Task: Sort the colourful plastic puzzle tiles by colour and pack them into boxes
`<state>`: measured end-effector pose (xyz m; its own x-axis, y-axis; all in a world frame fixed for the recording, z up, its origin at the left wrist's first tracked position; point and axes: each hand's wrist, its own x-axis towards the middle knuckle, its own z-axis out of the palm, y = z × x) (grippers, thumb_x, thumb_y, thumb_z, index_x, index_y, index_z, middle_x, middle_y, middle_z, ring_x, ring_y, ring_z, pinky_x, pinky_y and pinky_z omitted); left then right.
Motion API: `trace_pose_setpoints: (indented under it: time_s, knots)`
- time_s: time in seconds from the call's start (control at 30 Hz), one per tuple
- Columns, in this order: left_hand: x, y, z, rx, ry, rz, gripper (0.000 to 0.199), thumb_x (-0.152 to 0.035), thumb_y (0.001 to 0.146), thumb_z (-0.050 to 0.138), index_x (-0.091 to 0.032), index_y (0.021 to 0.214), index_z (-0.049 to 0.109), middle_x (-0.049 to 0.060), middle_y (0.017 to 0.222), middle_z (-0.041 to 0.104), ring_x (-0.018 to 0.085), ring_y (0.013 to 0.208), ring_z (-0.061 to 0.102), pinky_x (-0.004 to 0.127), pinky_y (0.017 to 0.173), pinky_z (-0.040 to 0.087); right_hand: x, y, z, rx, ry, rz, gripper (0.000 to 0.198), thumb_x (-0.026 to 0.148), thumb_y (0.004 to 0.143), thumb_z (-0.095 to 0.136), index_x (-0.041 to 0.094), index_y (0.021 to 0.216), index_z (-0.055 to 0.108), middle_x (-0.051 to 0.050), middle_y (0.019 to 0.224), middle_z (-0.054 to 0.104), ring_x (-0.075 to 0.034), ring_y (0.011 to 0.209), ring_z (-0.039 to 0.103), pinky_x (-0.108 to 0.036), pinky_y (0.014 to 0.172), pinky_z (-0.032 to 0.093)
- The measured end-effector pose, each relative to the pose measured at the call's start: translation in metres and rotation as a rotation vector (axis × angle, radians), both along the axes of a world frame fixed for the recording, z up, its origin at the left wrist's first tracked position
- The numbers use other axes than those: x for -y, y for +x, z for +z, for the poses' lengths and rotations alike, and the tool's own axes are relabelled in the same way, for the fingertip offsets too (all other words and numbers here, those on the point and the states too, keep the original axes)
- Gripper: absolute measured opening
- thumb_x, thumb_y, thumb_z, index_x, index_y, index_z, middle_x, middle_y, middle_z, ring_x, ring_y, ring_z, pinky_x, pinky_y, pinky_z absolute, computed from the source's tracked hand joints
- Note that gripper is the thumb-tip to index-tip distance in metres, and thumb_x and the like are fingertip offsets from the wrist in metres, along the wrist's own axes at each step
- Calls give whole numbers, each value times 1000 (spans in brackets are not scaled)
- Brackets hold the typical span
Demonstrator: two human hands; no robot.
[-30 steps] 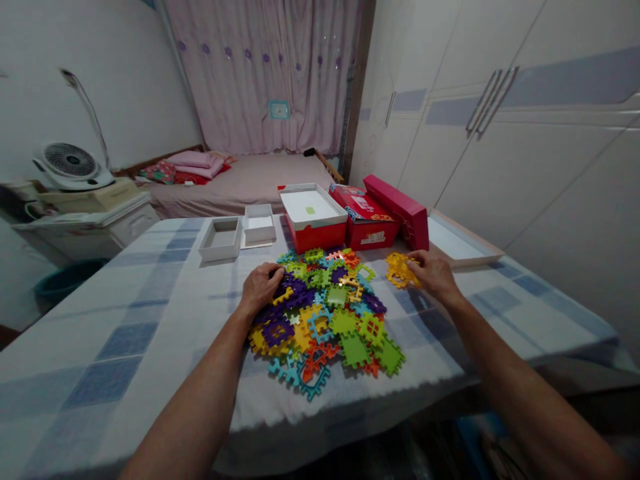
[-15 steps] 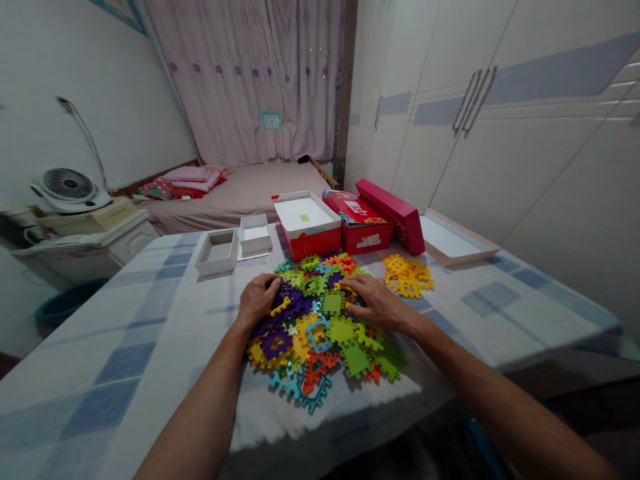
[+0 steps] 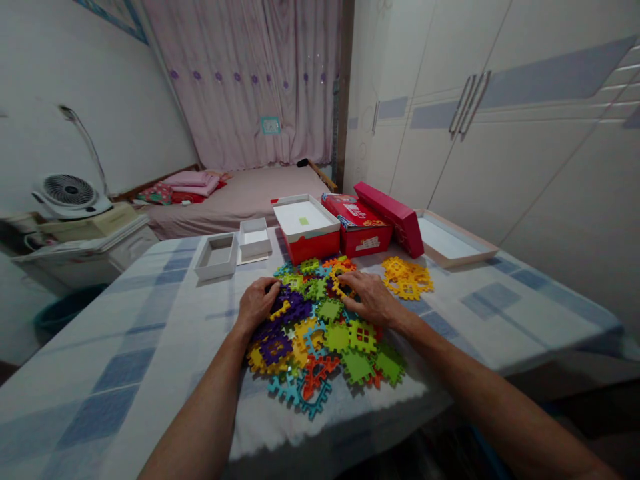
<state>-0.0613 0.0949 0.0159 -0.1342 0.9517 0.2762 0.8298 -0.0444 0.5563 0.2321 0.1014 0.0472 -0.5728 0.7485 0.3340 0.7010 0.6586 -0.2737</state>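
Observation:
A heap of toothed plastic interlocking building pieces [image 3: 337,337], in green, purple, yellow, blue and orange, lies near the table's front edge. My right hand [image 3: 371,297] is over the heap's right side, its thumb and fingers closed on a yellow interlocking piece [image 3: 338,287] with an opening in its middle. At the left edge of the heap rests my left hand [image 3: 257,301], fingers curled beside the purple pieces [image 3: 296,305]; what its fingertips hold, if anything, is hidden. A small yellow bar-like piece [image 3: 280,311] lies close to the left thumb.
Yellow pieces [image 3: 409,278] form a separate group at the right. Behind stand a red-and-white box [image 3: 313,245], a red printed box [image 3: 367,241], a leaning pink-red lid [image 3: 393,217] and a shallow tray [image 3: 467,259]. Two small white boxes [image 3: 216,272] sit at the left.
My right hand has drawn slightly back to the right and now grips the yellow piece, which shows more clearly. Green pieces near it have shifted. My left hand has stayed nearly still.

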Motion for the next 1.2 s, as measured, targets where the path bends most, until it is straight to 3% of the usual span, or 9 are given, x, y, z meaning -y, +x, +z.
trace_pose_setpoints:
  time_s: [0.13,0.23,0.33,0.47,0.7,0.83,1.0,1.2]
  knots:
    - [-1,-1,-1,2,-3,2,38,-42,84,42,-21,99,69,5,107,70,20,102,62,30,92,44,-1,-2,0,-159,-6,-42,36,33,86,55,17,118,58,-10,115,64,-23,104,59,-39,93,42]
    - [-2,-3,-3,12,3,-3,39,-43,84,41,-20,98,69,6,107,70,21,103,62,32,94,44,-4,-1,1,-353,-98,-61,41,30,84,57,16,122,55,-8,105,67,-19,95,63,-32,86,46]
    - [-2,-3,-3,9,6,-3,38,-42,84,41,-20,98,69,6,108,70,21,103,61,32,94,43,-8,1,2,-468,-169,-79,32,28,87,50,18,116,60,-4,97,70,-16,88,64,-29,81,47]
    - [-1,-1,-2,6,0,1,38,-42,84,41,-20,98,69,6,107,70,21,102,62,32,93,44,-14,-1,-2,-396,-74,-161,26,23,89,42,19,101,66,-4,94,69,-17,84,63,-29,79,46]
    - [-2,-2,-3,-7,-6,1,38,-43,84,41,-21,98,69,5,105,71,21,100,63,31,91,45,-19,-8,-4,-154,47,-126,39,33,89,48,14,123,55,-12,117,58,-23,109,52,-36,94,40]
    - [-2,-2,-2,-13,2,6,38,-43,84,41,-22,98,70,5,105,71,20,100,63,30,90,45,-18,-9,-4,-18,31,-116,45,30,83,57,14,126,54,-12,118,58,-25,107,50,-39,93,39]
    - [-1,-2,-2,-6,-22,7,39,-43,84,41,-21,100,69,5,106,70,20,102,62,31,92,44,-22,-10,-10,-50,-1,-159,49,26,80,57,11,126,53,-13,111,58,-25,103,49,-37,91,39]
    - [-1,-2,-1,-3,-18,0,38,-43,84,41,-22,101,69,5,108,70,20,102,61,30,92,44,-23,-10,-15,-198,-60,-162,37,21,75,54,14,111,57,-8,101,59,-21,94,51,-33,86,40]
